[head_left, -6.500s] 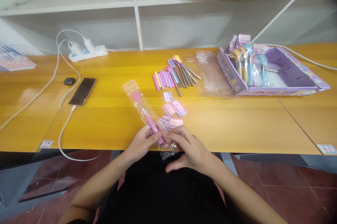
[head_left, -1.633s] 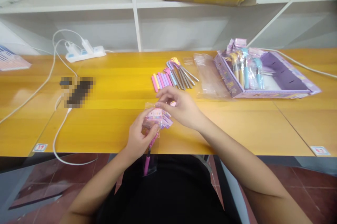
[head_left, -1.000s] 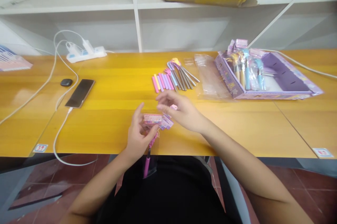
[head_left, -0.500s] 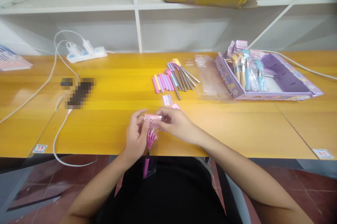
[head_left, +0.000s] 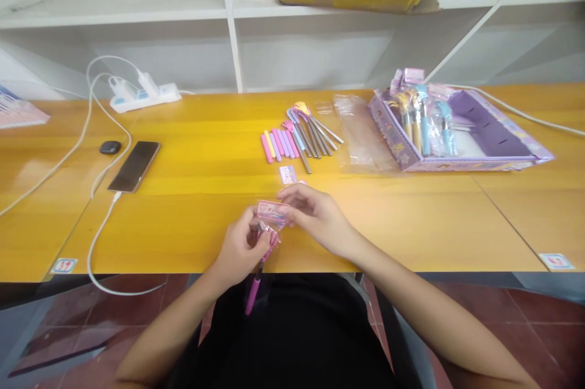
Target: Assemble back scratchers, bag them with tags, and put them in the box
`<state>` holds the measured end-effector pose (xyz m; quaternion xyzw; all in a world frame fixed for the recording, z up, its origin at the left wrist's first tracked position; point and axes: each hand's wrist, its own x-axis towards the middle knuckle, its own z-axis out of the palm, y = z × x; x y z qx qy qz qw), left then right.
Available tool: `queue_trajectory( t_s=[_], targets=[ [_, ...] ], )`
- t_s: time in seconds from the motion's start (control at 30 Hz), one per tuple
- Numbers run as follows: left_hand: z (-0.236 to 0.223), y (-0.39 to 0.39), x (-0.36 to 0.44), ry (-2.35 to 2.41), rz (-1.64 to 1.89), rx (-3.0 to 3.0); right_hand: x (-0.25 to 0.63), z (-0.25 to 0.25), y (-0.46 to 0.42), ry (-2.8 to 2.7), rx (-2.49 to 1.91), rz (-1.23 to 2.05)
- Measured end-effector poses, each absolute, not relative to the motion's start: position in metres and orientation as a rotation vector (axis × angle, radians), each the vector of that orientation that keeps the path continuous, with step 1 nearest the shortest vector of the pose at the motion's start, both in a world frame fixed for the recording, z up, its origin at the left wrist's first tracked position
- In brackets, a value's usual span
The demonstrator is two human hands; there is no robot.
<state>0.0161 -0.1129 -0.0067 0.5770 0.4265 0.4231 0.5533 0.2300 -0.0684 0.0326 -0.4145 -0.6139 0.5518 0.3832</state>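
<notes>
The worktop [head_left: 205, 151] is honey-yellow with a faint lengthwise wood grain, paler toward its right edge. At its front edge, a stick [head_left: 253, 291] shows a magenta handle, dark neck and pink head; the card [head_left: 269, 211] above it is printed in pinks and lilac. Toward the back edge, short tubes [head_left: 280, 144] alternate pink, yellow and lilac beside silvery rods [head_left: 321, 135] topped yellow, pink, lilac and blue. Near the back right corner, a purple tray [head_left: 390, 136], star-patterned outside, holds wrapped sticks [head_left: 425, 133] in light blue and tan-yellow.
</notes>
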Motion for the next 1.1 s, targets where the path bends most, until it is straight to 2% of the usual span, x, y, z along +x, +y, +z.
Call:
queue_trajectory(
  t_s=[0.07, 0.2, 0.27, 0.4, 0.6, 0.7, 0.93, 1.0, 1.1],
  targets=[
    [-0.006, -0.113, 0.017, 0.987, 1.06, 1.287, 0.243, 0.034, -0.068, -1.637, -1.118, 1.242],
    [-0.005, -0.108, 0.019, 1.002, 1.295, 1.074, 0.279, 0.032, -0.058, -1.895, -1.396, 0.656],
    [-0.007, -0.105, 0.019, 0.995, 1.331, 1.018, 0.293, 0.031, -0.054, -1.956, -1.493, 0.556],
    [-0.013, -0.102, 0.017, 1.003, 1.282, 0.993, 0.299, 0.033, -0.066, -1.97, -1.547, 0.609],
    [-0.011, -0.099, 0.017, 1.005, 1.411, 0.826, 0.267, 0.04, -0.126, -2.11, -1.311, 1.123],
    [-0.004, -0.096, 0.017, 0.989, 1.453, 0.755, 0.258, 0.036, -0.144, -2.163, -1.29, 1.204],
    [-0.004, -0.094, 0.013, 0.896, 1.45, 0.722, 0.263, 0.017, -0.141, -2.005, -1.287, 1.12],
    [-0.005, -0.095, 0.013, 0.858, 1.397, 0.759, 0.277, 0.015, -0.134, -1.982, -1.319, 0.947],
    [-0.006, -0.096, 0.015, 0.836, 1.321, 0.82, 0.319, 0.027, -0.112, -1.881, -1.501, 0.511]
  ],
)
